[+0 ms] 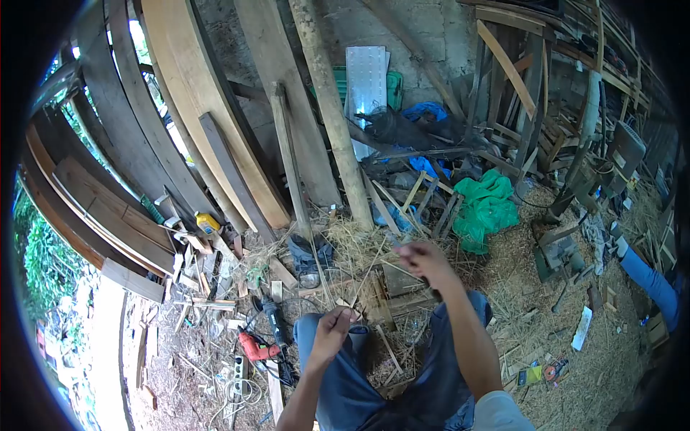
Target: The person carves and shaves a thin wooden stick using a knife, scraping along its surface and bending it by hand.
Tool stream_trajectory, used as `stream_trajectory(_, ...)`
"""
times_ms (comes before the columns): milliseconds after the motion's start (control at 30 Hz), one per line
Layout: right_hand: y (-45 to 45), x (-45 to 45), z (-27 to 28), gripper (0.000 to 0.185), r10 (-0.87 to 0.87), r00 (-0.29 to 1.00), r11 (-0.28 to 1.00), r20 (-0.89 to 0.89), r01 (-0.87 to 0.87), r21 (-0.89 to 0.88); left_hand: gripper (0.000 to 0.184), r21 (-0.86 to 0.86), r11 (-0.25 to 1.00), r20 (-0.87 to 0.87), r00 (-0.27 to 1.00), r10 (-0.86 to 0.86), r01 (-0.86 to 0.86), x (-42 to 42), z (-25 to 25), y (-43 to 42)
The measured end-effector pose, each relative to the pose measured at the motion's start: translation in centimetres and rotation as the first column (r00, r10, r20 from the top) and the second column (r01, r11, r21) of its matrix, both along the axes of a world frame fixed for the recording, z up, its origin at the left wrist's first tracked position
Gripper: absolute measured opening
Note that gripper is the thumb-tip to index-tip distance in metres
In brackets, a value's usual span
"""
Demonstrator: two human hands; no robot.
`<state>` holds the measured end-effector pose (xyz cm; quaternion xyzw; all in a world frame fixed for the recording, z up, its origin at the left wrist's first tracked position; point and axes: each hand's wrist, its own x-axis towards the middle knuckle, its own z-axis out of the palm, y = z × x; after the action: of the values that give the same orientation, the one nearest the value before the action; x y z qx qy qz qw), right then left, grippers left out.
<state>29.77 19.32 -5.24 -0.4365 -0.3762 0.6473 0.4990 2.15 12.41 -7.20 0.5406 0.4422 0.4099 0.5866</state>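
My left hand [333, 332] is closed above my left knee, its thumb and fingers pinching what looks like a thin pale strip [357, 304]. Higher and to the right, my right hand [429, 264] is slightly blurred and closed round a slim knife-like tool [394, 243]. Its greyish tip points up and left, and a dark end shows below the fist. The two hands are apart. Between my knees and just beyond them, a wooden block [379, 296] lies among straw and shavings.
Left of my leg lie a red power drill [256, 348], a dark angle grinder [274, 322] and a white power strip [240, 375]. Long planks [208, 108] lean on the wall. A green plastic sheet [485, 208] lies ahead. At far right is a person's blue-clothed limb [649, 276].
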Motion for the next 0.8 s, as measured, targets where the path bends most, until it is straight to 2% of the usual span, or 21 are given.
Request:
stream_trajectory(33,-0.3,-1.1,0.3,0.025,-0.005,1.000,1.000,-0.002,0.005,-0.001,0.024,0.296,0.954,-0.173,0.980,0.098,-0.043,0.7,-0.4,0.1)
stream_trajectory(100,-0.6,-2.7,0.7,0.026,0.190,0.981,0.978,-0.040,-0.186,0.092,0.022,0.302,0.952,-0.218,0.969,0.114,-0.044,1.4,-0.5,0.2)
stream_trajectory(167,-0.4,-3.3,0.3,0.027,0.210,0.977,0.974,-0.047,-0.205,0.096,0.020,0.311,0.949,-0.257,0.957,0.134,-0.050,2.0,0.0,0.4)
stream_trajectory(233,-0.3,-3.2,0.4,0.027,0.230,0.972,0.970,-0.051,-0.224,0.098,0.014,0.436,0.898,-0.340,0.913,0.226,-0.060,2.4,0.8,0.2)
stream_trajectory(267,-0.2,-3.1,0.5,0.025,0.237,0.969,0.969,-0.065,-0.232,0.081,0.014,0.436,0.898,-0.341,0.913,0.225,-0.059,2.4,1.1,0.0)
stream_trajectory(333,-0.1,-2.7,0.6,0.023,0.242,0.967,0.969,-0.081,-0.238,0.064,0.014,0.485,0.874,-0.598,0.742,0.303,0.034,2.0,1.5,0.0)
stream_trajectory(400,0.1,-2.0,0.3,0.020,0.244,0.963,0.966,-0.112,-0.252,-0.059,0.012,0.520,0.851,-0.611,0.727,0.313,0.071,1.8,1.5,0.0)
stream_trajectory(500,0.3,-1.3,0.0,0.018,0.213,0.973,0.966,-0.091,-0.224,-0.129,0.009,0.554,0.824,-0.620,0.721,0.310,0.122,2.2,2.0,-0.3)
stream_trajectory(533,0.5,-0.7,-0.4,0.018,0.209,0.974,0.967,-0.087,-0.219,-0.130,0.008,0.551,0.825,-0.623,0.721,0.303,0.129,2.3,2.3,-0.5)
stream_trajectory(600,1.1,0.7,-0.4,0.017,0.091,0.996,0.987,0.022,-0.087,-0.137,0.008,0.555,0.819,-0.634,0.711,0.305,0.143,2.1,2.4,-0.9)
stream_trajectory(700,0.8,0.7,-0.1,0.015,0.072,0.994,0.985,0.082,-0.058,-0.160,0.007,0.560,0.813,-0.654,0.688,0.315,0.160,2.2,3.0,-1.1)
stream_trajectory(733,0.9,1.0,-0.1,0.014,0.081,0.997,0.980,-0.011,-0.082,-0.183,0.007,0.553,0.816,-0.667,0.677,0.312,0.170,2.3,3.2,-1.3)
stream_trajectory(767,1.0,1.4,-0.1,0.014,0.082,0.997,0.980,-0.005,-0.082,-0.182,0.007,0.555,0.815,-0.663,0.680,0.313,0.166,2.4,3.4,-1.5)
stream_trajectory(800,1.1,1.9,-0.3,0.013,-0.042,0.991,0.985,0.129,0.063,-0.163,0.008,0.571,0.801,-0.679,0.651,0.338,0.181,2.4,3.5,-1.8)
